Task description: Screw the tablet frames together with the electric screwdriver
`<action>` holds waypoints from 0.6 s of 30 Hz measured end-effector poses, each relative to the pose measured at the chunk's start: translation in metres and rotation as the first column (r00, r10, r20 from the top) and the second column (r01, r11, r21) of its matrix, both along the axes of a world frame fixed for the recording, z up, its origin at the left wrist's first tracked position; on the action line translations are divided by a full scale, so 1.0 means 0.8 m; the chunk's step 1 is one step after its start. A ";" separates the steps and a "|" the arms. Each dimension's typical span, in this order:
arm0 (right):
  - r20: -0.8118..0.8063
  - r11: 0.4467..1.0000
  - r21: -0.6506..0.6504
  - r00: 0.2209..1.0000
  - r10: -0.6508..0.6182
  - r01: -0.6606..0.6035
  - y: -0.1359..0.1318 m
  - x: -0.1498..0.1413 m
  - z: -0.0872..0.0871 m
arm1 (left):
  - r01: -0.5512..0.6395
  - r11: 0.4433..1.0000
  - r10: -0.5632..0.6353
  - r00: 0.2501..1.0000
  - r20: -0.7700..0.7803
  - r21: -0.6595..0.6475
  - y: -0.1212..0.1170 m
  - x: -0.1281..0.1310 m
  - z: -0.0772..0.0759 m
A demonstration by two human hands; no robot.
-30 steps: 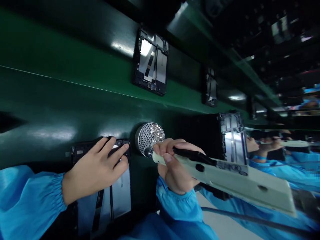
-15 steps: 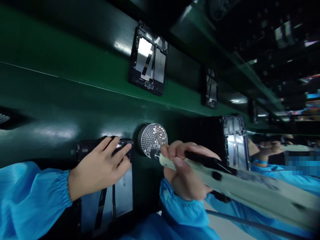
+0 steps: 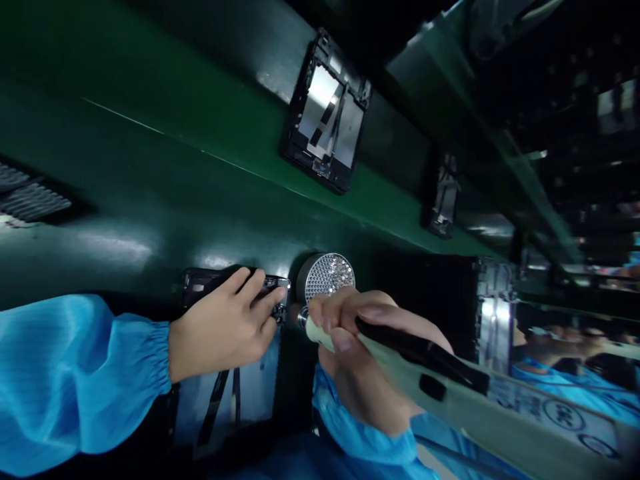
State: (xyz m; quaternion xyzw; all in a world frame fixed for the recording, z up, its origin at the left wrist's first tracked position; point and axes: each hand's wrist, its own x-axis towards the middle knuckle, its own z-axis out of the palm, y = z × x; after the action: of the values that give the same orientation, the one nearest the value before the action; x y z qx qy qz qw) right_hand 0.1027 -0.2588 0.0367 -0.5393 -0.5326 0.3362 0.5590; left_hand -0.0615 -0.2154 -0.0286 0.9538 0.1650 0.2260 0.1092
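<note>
An opened tablet (image 3: 257,387) lies in front of me, its pale metal inside and dark ribbon cables showing. My left hand (image 3: 225,327) rests across its upper edge with the fingers spread. My right hand (image 3: 360,347) is wrapped around a pale green electric screwdriver (image 3: 445,393) with a black lever. The driver's tip is slightly blurred and points at the tablet's upper right corner; whether it touches, or carries a screw, I cannot tell. Just behind the tip stands a round, dimpled screw dish (image 3: 320,277), with shiny small screws gathered on its right side.
Another opened tablet (image 3: 327,117) lies beyond on the green bench (image 3: 200,180), with a further tablet (image 3: 443,197) to its right. A tablet (image 3: 495,313) stands at right near a co-worker's hands (image 3: 570,343). Dark ribbed parts (image 3: 33,193) lie at left.
The screwdriver's tip has moved left, from the front of the screw dish to the tablet's upper right corner. My left hand stays on the tablet. The whole view has shifted.
</note>
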 end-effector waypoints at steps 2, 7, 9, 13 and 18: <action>0.014 1.000 0.011 1.000 0.011 -0.011 0.001 0.000 0.000 | 0.004 1.000 -0.004 1.000 0.001 -0.003 0.000 0.000 0.000; 0.070 1.000 0.019 0.998 0.001 -0.002 -0.001 -0.003 -0.003 | -0.002 1.000 0.002 1.000 0.000 -0.006 -0.001 0.001 0.000; 0.084 1.000 0.013 0.996 0.008 -0.009 -0.003 -0.005 -0.005 | -0.012 1.000 0.012 1.000 -0.002 0.004 -0.001 0.002 0.000; 0.085 0.999 0.044 0.996 0.011 -0.015 -0.006 -0.006 -0.010 | -0.022 1.000 0.022 1.000 -0.008 0.016 -0.002 0.003 0.001; 0.070 0.992 0.121 0.997 0.015 -0.024 0.000 -0.005 -0.021 | -0.028 0.999 0.028 1.000 -0.012 0.024 -0.001 0.002 -0.001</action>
State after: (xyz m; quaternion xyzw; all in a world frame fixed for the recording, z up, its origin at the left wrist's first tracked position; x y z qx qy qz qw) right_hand 0.0983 -0.2588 0.0197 -0.5103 -0.5762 0.2899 0.5688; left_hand -0.0597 -0.2159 -0.0291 0.9540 0.1764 0.2238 0.0936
